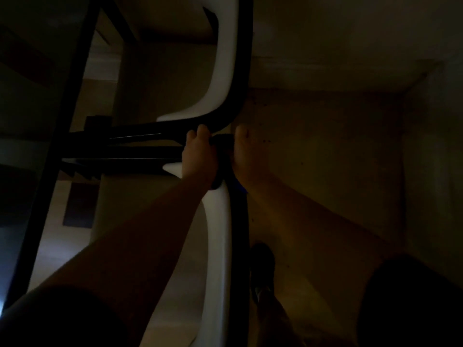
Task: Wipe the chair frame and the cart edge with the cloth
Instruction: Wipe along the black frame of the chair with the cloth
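Note:
The scene is very dark. A chair with a white shell (220, 78) and a black tube frame (239, 229) fills the middle of the head view. My left hand (199, 152) is wrapped around the frame where it bends, fingers curled over the top. My right hand (241, 156) is closed against the same joint from the right side. It presses a dark bunched cloth (221, 146) that sits between the two hands. A small blue edge (242, 191) shows under the right wrist. Most of the cloth is hidden by the hands.
A black upright bar (50, 151) runs down the left side, with dark crossbars (130, 149) reaching toward the chair. My foot in a dark shoe (263, 265) stands on the brown floor (325, 159) right of the chair. A wall (431, 171) rises at the far right.

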Demonstrator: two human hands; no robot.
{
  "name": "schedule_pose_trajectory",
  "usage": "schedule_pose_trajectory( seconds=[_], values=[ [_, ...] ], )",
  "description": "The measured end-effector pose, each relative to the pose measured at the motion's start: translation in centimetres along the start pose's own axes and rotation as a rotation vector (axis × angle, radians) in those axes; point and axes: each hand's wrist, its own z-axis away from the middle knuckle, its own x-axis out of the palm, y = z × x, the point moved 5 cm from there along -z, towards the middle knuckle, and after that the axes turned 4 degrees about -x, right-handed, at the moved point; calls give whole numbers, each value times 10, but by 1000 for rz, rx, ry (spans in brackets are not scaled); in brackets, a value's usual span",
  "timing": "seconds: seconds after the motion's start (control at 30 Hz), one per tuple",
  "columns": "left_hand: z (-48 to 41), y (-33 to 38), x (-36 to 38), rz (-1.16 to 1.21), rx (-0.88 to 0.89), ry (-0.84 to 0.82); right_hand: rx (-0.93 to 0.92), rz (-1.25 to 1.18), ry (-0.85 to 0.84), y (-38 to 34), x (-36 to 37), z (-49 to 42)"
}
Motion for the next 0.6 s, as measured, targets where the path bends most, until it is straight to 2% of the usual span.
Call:
schedule_pose_trajectory(
  seconds=[0.17, 0.33, 0.47, 0.6],
  values=[
    [-24, 7, 6, -25, 33, -48, -78, -181, -209, 12, -12, -28],
    [-13, 2, 2, 0, 59, -43, -78, -333, -155, 3, -18, -20],
    [20, -7, -2, 49, 108, -81, -73, -377, -162, -1, -12, 25],
    [76, -23, -2, 108, 80, -145, -117, -364, -139, 1, -7, 87]
  ],
)
